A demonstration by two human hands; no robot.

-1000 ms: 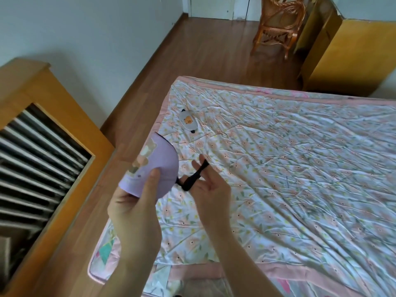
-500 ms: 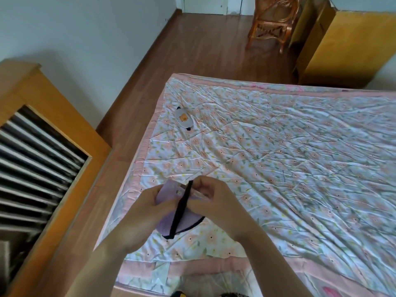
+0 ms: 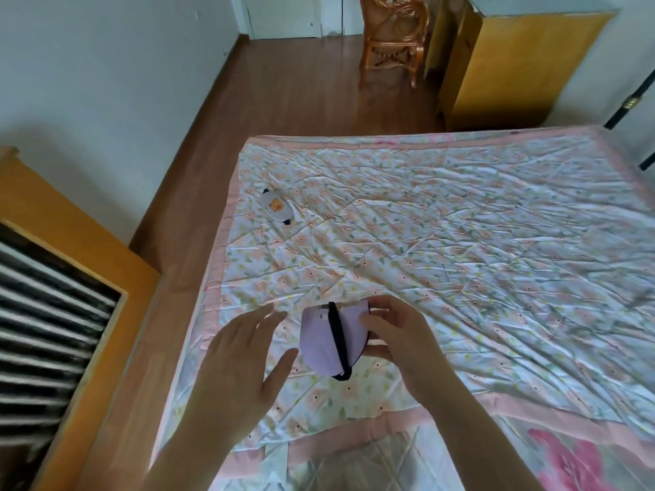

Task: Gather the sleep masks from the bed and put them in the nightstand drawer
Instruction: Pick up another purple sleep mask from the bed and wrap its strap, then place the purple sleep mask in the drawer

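Over the bed (image 3: 460,242), the right hand (image 3: 397,334) pinches a folded purple sleep mask (image 3: 319,340); the left hand (image 3: 244,352) hovers beside it, fingers spread. A grey sleep mask (image 3: 278,208) lies near the bed's far-left edge.

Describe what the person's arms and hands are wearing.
Nothing is worn on either. The left hand and right hand are bare: no gloves, rings, watch or bracelet show. Both forearms are uncovered to the bottom frame edge; no sleeve appears.
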